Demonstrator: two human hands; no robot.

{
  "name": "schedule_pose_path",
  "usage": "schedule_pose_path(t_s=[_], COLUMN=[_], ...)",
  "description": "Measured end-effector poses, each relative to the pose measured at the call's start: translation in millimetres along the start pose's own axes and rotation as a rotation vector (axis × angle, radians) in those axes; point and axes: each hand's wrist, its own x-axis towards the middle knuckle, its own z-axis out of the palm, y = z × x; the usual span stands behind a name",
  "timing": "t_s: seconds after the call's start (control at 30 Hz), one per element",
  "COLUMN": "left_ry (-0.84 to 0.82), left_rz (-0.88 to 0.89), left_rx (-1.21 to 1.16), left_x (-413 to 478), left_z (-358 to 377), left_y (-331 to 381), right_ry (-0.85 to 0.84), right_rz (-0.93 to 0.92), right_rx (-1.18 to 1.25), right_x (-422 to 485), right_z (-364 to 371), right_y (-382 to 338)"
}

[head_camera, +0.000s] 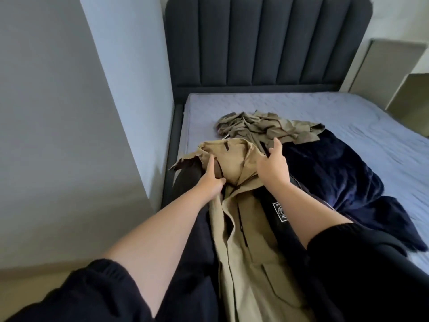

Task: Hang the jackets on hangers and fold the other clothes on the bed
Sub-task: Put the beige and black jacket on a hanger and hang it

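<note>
Clearly the jacket step is in hand. From the head camera, the tan jacket (pixel 246 231) lies lengthwise on the near left part of the bed (pixel 301 105), over a black garment (pixel 267 205). The left hand (pixel 212 180) pinches the fabric at the collar opening. The right hand (pixel 271 163) is spread, fingers apart, over the collar's other side and clamps nothing. A crumpled olive garment (pixel 262 126) and a navy garment (pixel 336 168) wait beyond, likely for folding. No hanger shows, so the next move probably calls for opening the collar and fetching one to slip into the shoulders.
</note>
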Motion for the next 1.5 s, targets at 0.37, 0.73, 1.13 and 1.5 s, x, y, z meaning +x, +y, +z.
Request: schedule_pose_path(t_s=[0.37,0.73,1.13,1.5], left_ry=[-0.177,0.115,0.216,0.53], left_rz=[0.015,0.374,-0.529,-0.43], left_rx=[0.877,0.878,0.533,0.689], left_x=[-14.7,-32.6,-71.2,-92.0], left_z=[58.0,20.6,-43.5,-101.9], left_y=[-149.9,-178.1,-187.8,-191.7], right_ry=[-0.549,-0.475,-0.65,-0.627], right_rz=[0.104,-0.149,0.223,0.218], right_rx=[-0.862,-0.676,-0.77,-0.779], right_x=[-65.5,-121.0,-119.1,-115.6], right_z=[37.2,108.0,153.7,163.4], right_y=[188.2,154.1,140.5,151.9])
